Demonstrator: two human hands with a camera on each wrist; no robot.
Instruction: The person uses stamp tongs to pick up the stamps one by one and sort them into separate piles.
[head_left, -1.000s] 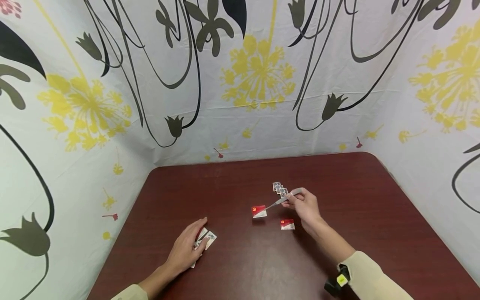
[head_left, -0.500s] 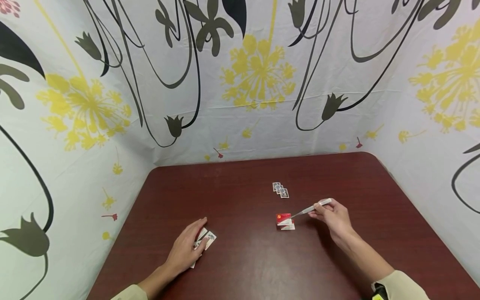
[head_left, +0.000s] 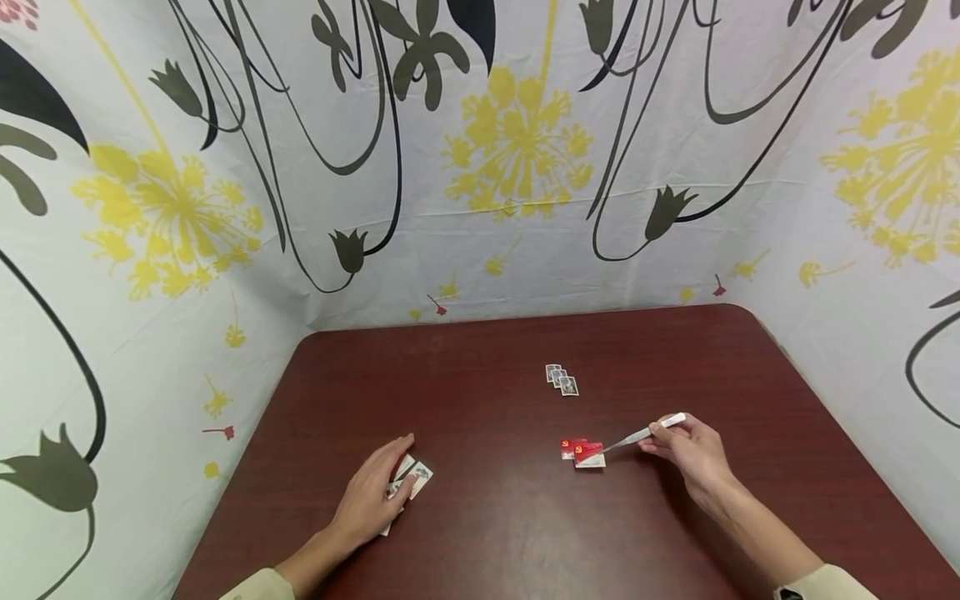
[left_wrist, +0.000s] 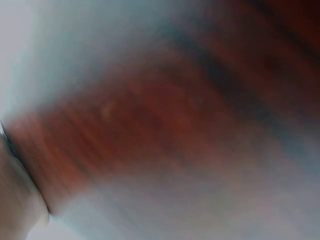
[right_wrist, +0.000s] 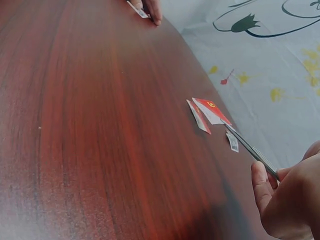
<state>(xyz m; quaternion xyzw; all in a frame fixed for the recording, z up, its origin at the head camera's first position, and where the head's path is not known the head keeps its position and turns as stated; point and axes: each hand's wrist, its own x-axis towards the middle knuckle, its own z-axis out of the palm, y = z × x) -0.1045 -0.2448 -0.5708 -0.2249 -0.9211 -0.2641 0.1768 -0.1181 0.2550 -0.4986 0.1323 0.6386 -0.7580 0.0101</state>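
My right hand [head_left: 693, 457] pinches metal tweezers [head_left: 651, 432] between thumb and fingers. Their tips meet the right edge of a small red-and-white stamp [head_left: 589, 457] with a yellow emblem. In the head view it overlaps a matching stamp [head_left: 567, 445]; from the right wrist, the held stamp [right_wrist: 212, 109] appears tilted beside the other [right_wrist: 199, 118]. With its fingers extended, my left hand [head_left: 372, 493] rests over several pale stamps [head_left: 422, 480], partly hiding them. The left wrist view is mostly blurred, with a bit of skin [left_wrist: 19, 195] at its edge.
Farther back, several small grey stamps [head_left: 559, 378] lie in an overlapping diagonal row. Everything is on a dark red-brown wooden table [head_left: 480, 533] with rounded far corners. A white patterned cloth [head_left: 420, 192] hangs around its back and sides.
My right hand has moved rightward and nearer with the tweezers, bringing the held red-and-white stamp from left of its match to overlapping its right side. My left hand has stayed still.
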